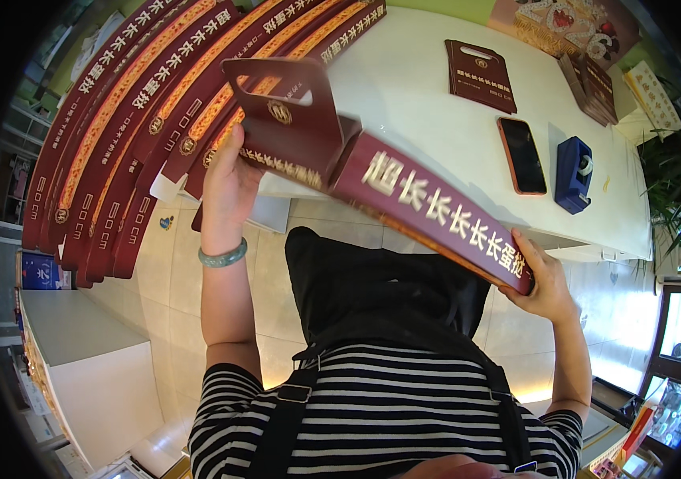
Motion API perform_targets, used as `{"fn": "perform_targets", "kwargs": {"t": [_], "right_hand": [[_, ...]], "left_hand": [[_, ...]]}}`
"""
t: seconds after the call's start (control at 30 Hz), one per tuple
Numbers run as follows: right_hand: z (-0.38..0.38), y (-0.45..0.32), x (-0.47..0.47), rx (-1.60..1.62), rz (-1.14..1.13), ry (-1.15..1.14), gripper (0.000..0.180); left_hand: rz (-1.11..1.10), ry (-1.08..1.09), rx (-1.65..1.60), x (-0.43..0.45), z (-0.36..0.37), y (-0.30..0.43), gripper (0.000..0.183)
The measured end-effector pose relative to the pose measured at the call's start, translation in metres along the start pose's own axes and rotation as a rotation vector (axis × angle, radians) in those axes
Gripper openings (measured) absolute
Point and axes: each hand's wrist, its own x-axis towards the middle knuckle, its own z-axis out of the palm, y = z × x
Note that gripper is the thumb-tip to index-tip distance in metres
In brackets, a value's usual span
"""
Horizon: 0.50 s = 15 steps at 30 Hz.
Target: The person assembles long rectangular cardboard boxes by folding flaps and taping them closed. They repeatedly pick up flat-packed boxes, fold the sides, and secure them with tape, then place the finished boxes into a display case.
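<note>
A long, narrow maroon cardboard box (pixel 436 206) with large pale lettering slants across in front of me, above the front edge of the table. At its left end is a maroon card piece with a cut-out handle (pixel 301 123), which stands up at an angle. My left hand (pixel 231 188) grips this card by its outer side, fingers mostly hidden behind it. The far right end of the box is held in my right hand (pixel 544 284), thumb over the top face. Whether card and box are joined cannot be told.
Several long maroon boxes (pixel 131 108) lie at the left on the white table (pixel 400 72). Flat handle cards (pixel 479 76), more cards (pixel 590 87), a phone (pixel 521 155) and a blue tape dispenser (pixel 573 173) sit right. A white cabinet (pixel 98 389) stands lower left, a plant (pixel 675 173) far right.
</note>
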Motion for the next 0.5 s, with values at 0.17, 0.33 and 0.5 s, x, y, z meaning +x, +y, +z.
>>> {"fn": "perform_targets", "kwargs": {"t": [0.17,0.33,0.5], "right_hand": [[-0.007,-0.004,0.003,0.02,0.079,-0.056,0.099],[-0.006,-0.009,0.002,0.026,0.119,-0.056,0.1],[-0.002,-0.012,0.002,-0.005,0.077,-0.033,0.1]], "left_hand": [[0.041,-0.076,0.039,0.005,-0.005,0.013,0.051],[0.015,-0.238,0.059,0.013,-0.021,0.023,0.05],[0.052,-0.297,0.083,0.014,-0.023,0.03,0.044]]}}
